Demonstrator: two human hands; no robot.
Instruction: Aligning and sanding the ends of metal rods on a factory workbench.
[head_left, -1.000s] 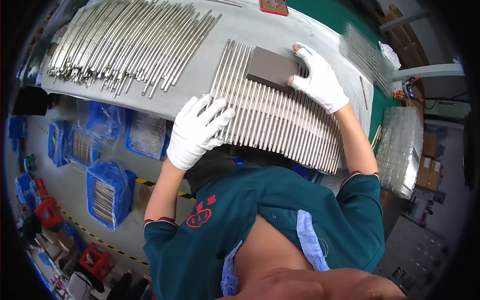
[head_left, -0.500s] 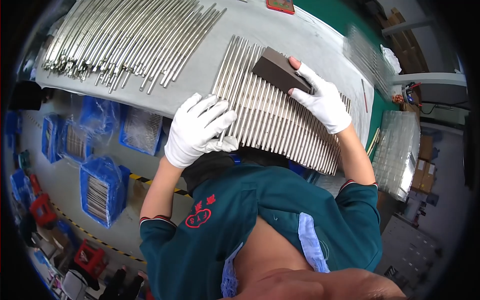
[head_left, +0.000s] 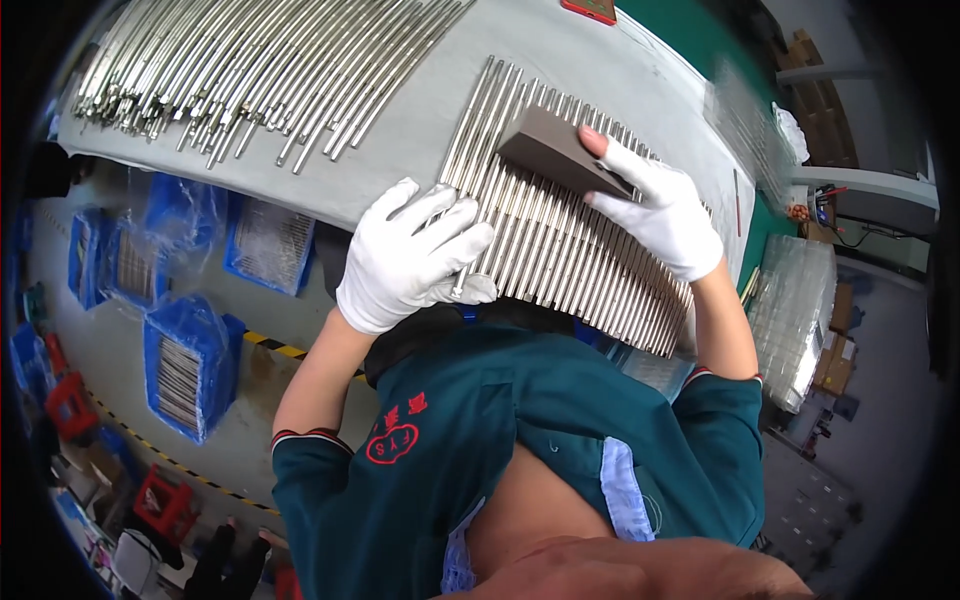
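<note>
A row of slim silver metal rods (head_left: 560, 245) lies side by side at the table's near edge, their near ends reaching past it. My left hand (head_left: 410, 255), in a white glove with bare arm behind, is closed at the row's left end. Its fingers rest over the outermost rods and its thumb is under them; one rod end shows between. Across the rods' upper part lies a dark brown rectangular block (head_left: 555, 150). My right hand (head_left: 660, 210), gloved with thumb and forefinger tips bare, grips the block's right end. Its other fingers are hidden.
A large pile of similar rods (head_left: 250, 70) covers the table's (head_left: 400, 140) far left. Blue crates (head_left: 190, 370) with rods and plastic wrap stand on the floor at left. Clear plastic trays (head_left: 795, 320) are stacked at right. A red-edged device (head_left: 590, 10) lies at the far edge.
My right hand has moved the block slightly left and nearer to me over the rods. The left hand keeps its place at the row's end. The whole view has shifted a little.
</note>
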